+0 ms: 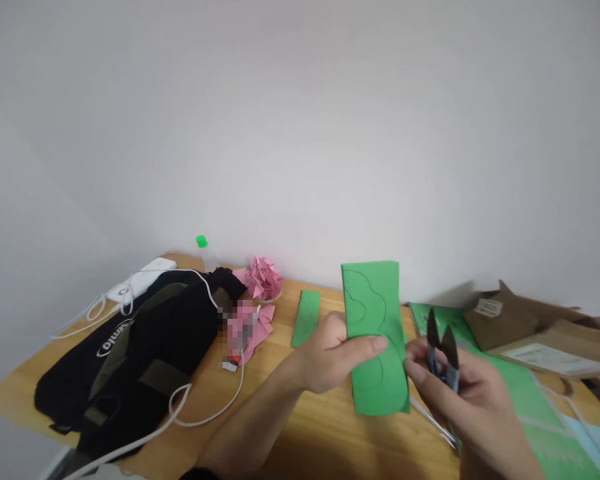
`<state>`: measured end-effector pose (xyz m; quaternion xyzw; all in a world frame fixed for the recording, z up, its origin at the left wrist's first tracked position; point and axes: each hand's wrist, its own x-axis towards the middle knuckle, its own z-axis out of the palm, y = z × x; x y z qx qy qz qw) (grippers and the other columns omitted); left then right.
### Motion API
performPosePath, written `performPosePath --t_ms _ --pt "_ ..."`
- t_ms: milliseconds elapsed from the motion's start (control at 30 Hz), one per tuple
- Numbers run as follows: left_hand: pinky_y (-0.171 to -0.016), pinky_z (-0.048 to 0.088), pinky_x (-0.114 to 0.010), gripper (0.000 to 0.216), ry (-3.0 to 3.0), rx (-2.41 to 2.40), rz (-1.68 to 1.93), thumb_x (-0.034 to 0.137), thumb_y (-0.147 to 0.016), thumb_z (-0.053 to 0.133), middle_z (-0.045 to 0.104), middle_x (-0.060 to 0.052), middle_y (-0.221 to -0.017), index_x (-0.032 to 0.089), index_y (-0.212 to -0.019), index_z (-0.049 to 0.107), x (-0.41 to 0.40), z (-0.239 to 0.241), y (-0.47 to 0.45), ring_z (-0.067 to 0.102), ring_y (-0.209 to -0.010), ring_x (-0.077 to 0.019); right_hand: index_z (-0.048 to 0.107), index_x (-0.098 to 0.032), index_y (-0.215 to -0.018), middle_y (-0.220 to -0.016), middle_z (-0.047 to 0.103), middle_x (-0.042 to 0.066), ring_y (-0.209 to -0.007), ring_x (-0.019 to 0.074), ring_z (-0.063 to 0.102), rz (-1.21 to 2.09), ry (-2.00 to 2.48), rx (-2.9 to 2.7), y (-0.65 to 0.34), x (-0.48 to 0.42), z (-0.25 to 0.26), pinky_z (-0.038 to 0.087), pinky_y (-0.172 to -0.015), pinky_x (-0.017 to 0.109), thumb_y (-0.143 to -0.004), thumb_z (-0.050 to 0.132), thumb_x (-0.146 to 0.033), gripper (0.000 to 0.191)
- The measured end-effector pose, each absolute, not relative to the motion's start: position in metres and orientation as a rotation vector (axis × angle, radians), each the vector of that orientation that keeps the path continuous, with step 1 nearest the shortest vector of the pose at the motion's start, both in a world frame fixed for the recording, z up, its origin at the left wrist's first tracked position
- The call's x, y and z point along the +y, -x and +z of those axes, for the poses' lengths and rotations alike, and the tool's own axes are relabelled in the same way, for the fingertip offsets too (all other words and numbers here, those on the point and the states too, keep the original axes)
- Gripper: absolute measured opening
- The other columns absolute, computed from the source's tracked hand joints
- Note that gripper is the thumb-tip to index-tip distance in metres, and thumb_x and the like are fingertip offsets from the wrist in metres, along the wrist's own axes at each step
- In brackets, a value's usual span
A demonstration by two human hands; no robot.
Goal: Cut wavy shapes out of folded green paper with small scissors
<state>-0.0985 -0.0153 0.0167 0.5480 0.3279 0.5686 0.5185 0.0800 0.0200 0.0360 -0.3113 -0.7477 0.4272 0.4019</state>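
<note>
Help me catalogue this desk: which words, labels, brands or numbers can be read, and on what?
Black bag: white logo, perhaps "mla"; not certain.
Brown package: white labels, print too small and blurred.
Green packet at right: pale lettering, too blurred.
Held green paper: drawn curves, no words.

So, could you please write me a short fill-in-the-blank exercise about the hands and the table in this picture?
The left hand holds paper coloured ____, marked with curved lines.
In the right hand are ____, blades pointing up.
The large bag on the table is mostly ____.
The crumpled ball near the wall is ____.

Missing words: green; scissors; black; pink.
</note>
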Motion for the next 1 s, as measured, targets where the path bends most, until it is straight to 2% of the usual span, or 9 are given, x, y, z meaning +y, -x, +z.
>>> performPosePath --t_ms 167,267,333,467,567,733,867,1000 --pt "-0.063 0.042 -0.024 0.02 -1.283 0.61 1.367 0.032 -0.085 0.057 0.052 -0.002 -0.071 0.015 -0.075 0.055 -0.017 0.019 0.098 0.048 -0.065 -0.0113 0.069 -0.022 -0.068 -0.056 0.059 0.0 -0.048 0.0134 0.052 1.054 0.771 -1.874 -0.082 0.019 0.035 0.042 -0.042 0.022 -0.079 0.07 -0.031 0.015" --pt "-0.058 0.04 -0.022 0.02 -1.249 0.583 1.308 0.031 -0.083 0.059 0.048 0.0 -0.068 0.015 -0.072 0.053 -0.018 0.018 0.097 0.044 -0.063 -0.01 0.073 -0.022 -0.078 -0.057 0.059 0.0 -0.041 0.0109 0.044 1.053 0.865 -1.728 -0.075 0.024 0.047 0.035 -0.034 0.022 -0.077 0.074 -0.037 0.015" --pt "-0.058 0.04 -0.022 0.016 -1.244 0.56 1.24 0.029 -0.082 0.059 0.049 0.0 -0.07 0.015 -0.075 0.054 -0.02 0.017 0.097 0.044 -0.063 -0.0096 0.073 -0.022 -0.083 -0.05 0.049 -0.004 -0.037 0.0084 0.034 1.081 0.886 -1.656 -0.068 0.03 0.061 0.025 -0.031 0.021 -0.076 0.075 -0.039 0.018" --pt "-0.059 0.039 -0.022 0.013 -1.295 0.537 1.13 0.024 -0.083 0.057 0.049 0.001 -0.069 0.015 -0.074 0.052 -0.024 0.019 0.099 0.044 -0.062 -0.0088 0.071 -0.021 -0.073 -0.047 0.041 -0.006 -0.038 0.0064 0.03 1.071 0.825 -1.758 -0.058 0.037 0.088 0.02 -0.032 0.02 -0.074 0.078 -0.033 0.013" --pt "-0.058 0.038 -0.021 0.016 -1.314 0.536 1.098 0.023 -0.083 0.057 0.048 0.001 -0.067 0.015 -0.071 0.051 -0.025 0.02 0.099 0.043 -0.062 -0.0084 0.068 -0.021 -0.067 -0.047 0.042 -0.006 -0.04 0.0058 0.031 1.029 0.838 -1.803 -0.055 0.036 0.095 0.022 -0.034 0.02 -0.076 0.076 -0.028 0.014" --pt "-0.061 0.042 -0.022 0.008 -1.223 0.467 1.122 0.021 -0.083 0.059 0.055 0.0 -0.072 0.014 -0.08 0.057 -0.025 0.018 0.097 0.049 -0.064 -0.0085 0.065 -0.02 -0.063 -0.05 0.049 -0.005 -0.044 0.0063 0.039 0.93 0.856 -1.782 -0.053 0.033 0.092 0.031 -0.039 0.019 -0.074 0.077 -0.026 0.017" --pt "-0.061 0.044 -0.021 0.008 -1.134 0.442 1.13 0.021 -0.081 0.063 0.057 0.0 -0.071 0.014 -0.079 0.06 -0.025 0.017 0.096 0.052 -0.063 -0.0082 0.064 -0.019 -0.062 -0.049 0.046 -0.006 -0.042 0.006 0.037 0.9 0.866 -1.786 -0.05 0.034 0.092 0.028 -0.037 0.02 -0.073 0.077 -0.026 0.019" --pt "-0.057 0.044 -0.02 0.014 -1.002 0.538 1.217 0.026 -0.077 0.069 0.059 0.001 -0.067 0.014 -0.073 0.064 -0.023 0.019 0.098 0.053 -0.059 -0.0085 0.067 -0.02 -0.072 -0.044 0.039 -0.008 -0.036 0.006 0.032 0.874 0.849 -1.644 -0.044 0.033 0.09 0.023 -0.033 0.02 -0.078 0.075 -0.034 0.018"
